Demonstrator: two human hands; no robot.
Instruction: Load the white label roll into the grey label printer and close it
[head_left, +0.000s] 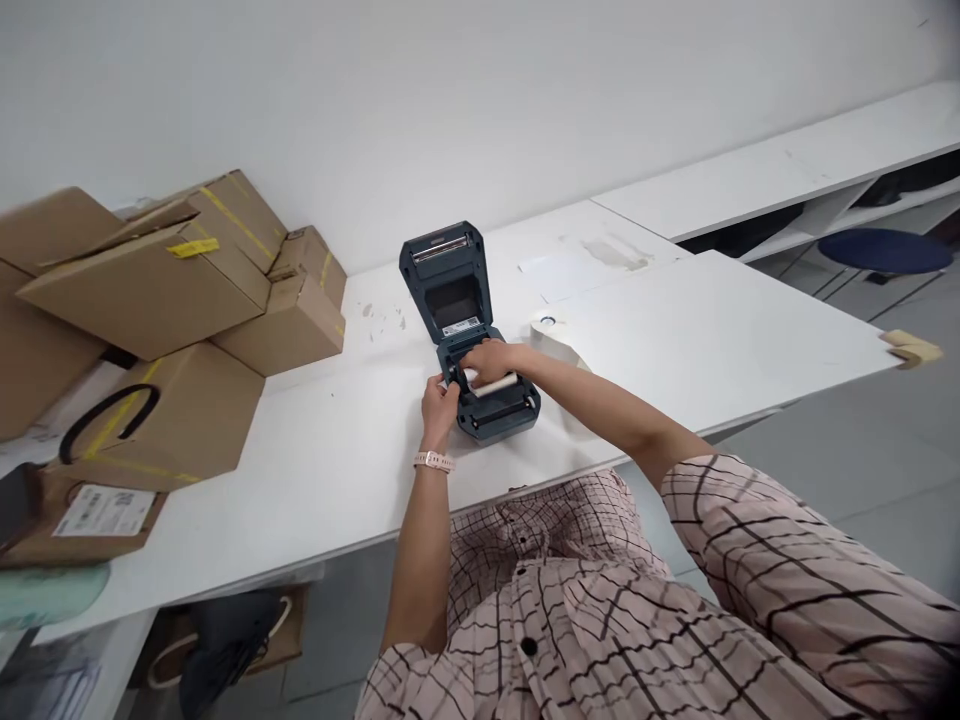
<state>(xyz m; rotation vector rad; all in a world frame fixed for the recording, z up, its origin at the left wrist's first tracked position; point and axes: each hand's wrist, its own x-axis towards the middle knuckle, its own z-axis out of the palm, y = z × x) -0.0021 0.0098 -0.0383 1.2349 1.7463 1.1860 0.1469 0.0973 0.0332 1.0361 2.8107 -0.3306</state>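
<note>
A dark grey label printer (496,420) stands on the white table with its lid (448,280) raised towards the wall. My right hand (487,362) reaches into the open body, fingers bent around a white label roll (496,384) that it partly hides. At the printer's left side, my left hand (439,404) grips the rim between thumb and fingers; a pink watch strap circles that wrist. Behind my right forearm lies a loose strip of white label paper (559,345) with a small roll core (549,322).
Several cardboard boxes (172,285) are piled on the left of the white table (330,470). A black curved band (94,415) rests on one box. On the right are a low shelf (795,150), a blue stool (885,250) and brown tape (911,348) at the table corner.
</note>
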